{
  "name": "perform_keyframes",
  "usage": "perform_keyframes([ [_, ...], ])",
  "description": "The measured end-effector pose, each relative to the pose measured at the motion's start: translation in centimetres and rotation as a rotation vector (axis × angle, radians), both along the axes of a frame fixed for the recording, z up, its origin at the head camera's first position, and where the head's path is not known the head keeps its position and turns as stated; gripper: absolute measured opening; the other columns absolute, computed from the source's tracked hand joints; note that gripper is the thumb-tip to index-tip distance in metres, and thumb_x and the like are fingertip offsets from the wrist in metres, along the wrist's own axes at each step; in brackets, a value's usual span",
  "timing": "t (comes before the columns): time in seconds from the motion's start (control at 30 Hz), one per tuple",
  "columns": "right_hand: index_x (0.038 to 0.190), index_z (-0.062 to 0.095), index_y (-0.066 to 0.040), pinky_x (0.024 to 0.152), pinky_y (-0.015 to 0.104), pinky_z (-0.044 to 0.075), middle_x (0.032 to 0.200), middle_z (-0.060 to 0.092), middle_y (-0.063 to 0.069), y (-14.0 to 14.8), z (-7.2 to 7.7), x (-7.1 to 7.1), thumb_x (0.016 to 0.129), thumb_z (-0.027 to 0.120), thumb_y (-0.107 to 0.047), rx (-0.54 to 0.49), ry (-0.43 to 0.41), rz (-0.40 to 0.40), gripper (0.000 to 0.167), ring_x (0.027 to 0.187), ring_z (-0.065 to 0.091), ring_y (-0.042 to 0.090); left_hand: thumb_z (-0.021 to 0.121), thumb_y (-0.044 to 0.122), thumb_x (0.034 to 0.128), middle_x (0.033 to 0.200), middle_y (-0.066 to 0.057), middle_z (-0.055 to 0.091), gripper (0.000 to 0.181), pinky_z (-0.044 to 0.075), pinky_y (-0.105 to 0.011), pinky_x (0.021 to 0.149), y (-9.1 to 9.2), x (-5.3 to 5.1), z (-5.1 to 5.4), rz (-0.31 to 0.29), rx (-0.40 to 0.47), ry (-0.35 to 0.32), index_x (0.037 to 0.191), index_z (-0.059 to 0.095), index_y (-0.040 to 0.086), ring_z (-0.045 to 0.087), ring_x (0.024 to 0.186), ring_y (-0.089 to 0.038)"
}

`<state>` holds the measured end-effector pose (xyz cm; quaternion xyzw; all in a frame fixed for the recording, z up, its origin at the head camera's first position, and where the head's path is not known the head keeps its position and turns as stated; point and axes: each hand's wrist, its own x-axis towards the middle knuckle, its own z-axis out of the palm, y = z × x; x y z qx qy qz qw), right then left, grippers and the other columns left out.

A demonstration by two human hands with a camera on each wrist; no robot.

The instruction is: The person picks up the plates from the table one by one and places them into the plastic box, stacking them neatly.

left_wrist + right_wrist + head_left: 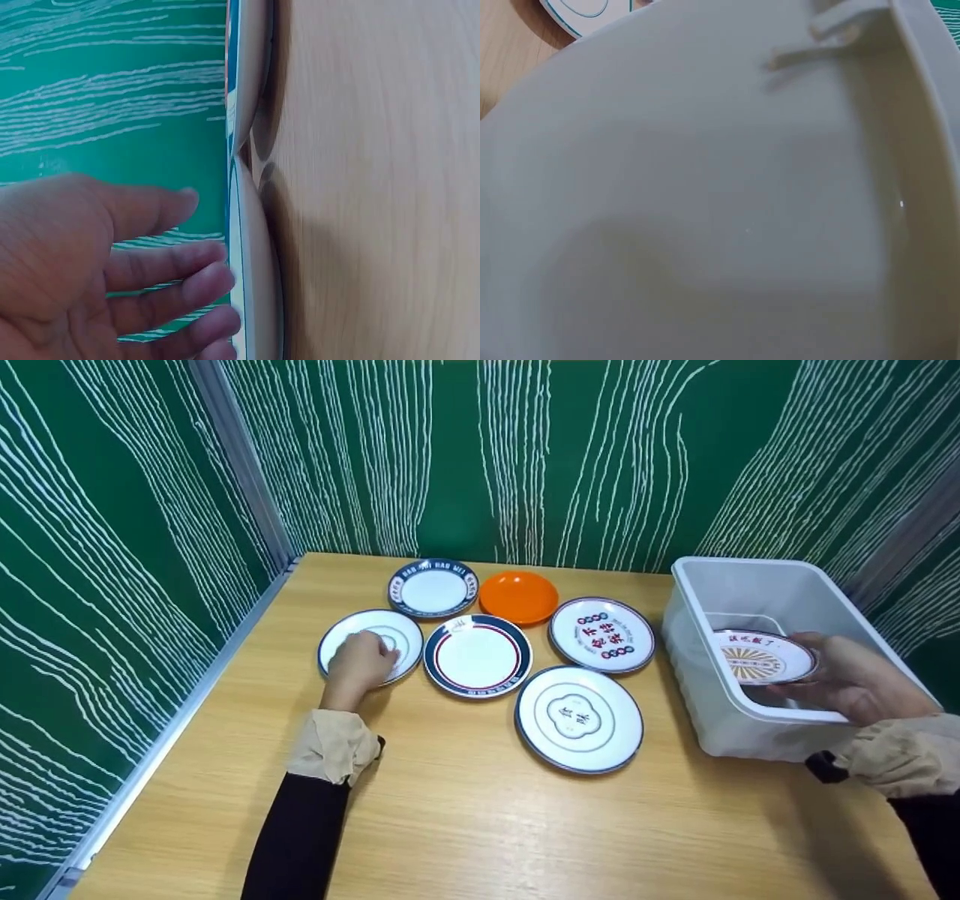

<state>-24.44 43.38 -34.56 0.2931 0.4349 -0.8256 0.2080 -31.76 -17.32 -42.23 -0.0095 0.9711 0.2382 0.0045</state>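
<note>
My left hand [360, 666] is over the leftmost white plate [397, 630], which has a blue rim. In the left wrist view the hand [127, 262] has its fingers loosely bent, with the fingertips at the face of a plate [255, 285]; nothing is gripped. At the right, my right hand [855, 679] holds a white plate [757, 660] with a golden ray pattern by its right edge, inside the mouth of a white plastic bin [697, 690]. The right wrist view does not show that hand.
Between the left hand and the bin lie a blue-rimmed plate [433, 589], an orange plate [519, 597], a white plate with a navy and red band [478, 657], one with red lettering [602, 635] and a larger white plate [579, 750]. Green walls with white lines stand behind and left.
</note>
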Motion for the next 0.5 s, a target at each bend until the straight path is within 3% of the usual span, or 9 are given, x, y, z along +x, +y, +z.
perform_keyframes([
  [0.1,0.144,0.012,-0.043,0.117,0.052,0.039,0.100,0.066,0.020,-0.1,0.2,0.1,0.109,0.043,-0.038,-0.054,-0.036,-0.018,0.047,0.099,0.067,0.034,0.064,0.027,0.0982,0.090,-0.014,0.067,0.027,0.053,-0.049,0.077,-0.6,0.0,-0.1,0.074,-0.063,0.103,0.087,0.071,0.003,0.063,0.089,-0.034],
  [0.23,0.149,-0.021,-0.053,0.122,0.048,0.031,0.102,0.063,0.016,-0.1,0.3,0.1,0.108,0.044,-0.042,-0.021,-0.021,0.011,0.077,0.101,0.065,0.029,0.067,0.016,0.0928,0.112,-0.026,0.063,0.027,0.051,-0.062,0.091,-1.6,-0.2,-0.7,0.181,-0.146,0.194,0.108,0.070,-0.006,0.057,0.109,-0.047],
  [0.33,0.148,-0.028,-0.052,0.123,0.048,0.029,0.102,0.062,0.014,-0.2,0.3,0.0,0.108,0.044,-0.042,0.005,-0.007,0.035,0.083,0.102,0.064,0.027,0.068,0.010,0.0905,0.126,-0.030,0.053,0.044,0.048,-0.064,0.097,-2.4,-0.2,-1.2,0.247,-0.142,0.146,0.129,0.059,-0.010,0.050,0.119,-0.049],
  [0.5,0.155,-0.017,-0.044,0.116,0.047,0.040,0.104,0.062,0.009,-0.6,0.1,-0.1,0.108,0.049,-0.036,0.066,0.030,0.082,0.081,0.104,0.063,0.022,0.067,0.005,0.0906,0.137,-0.034,0.045,0.063,0.051,-0.060,0.100,-3.5,-0.4,-1.6,0.310,-0.058,0.038,0.146,0.041,-0.010,0.042,0.127,-0.050],
])
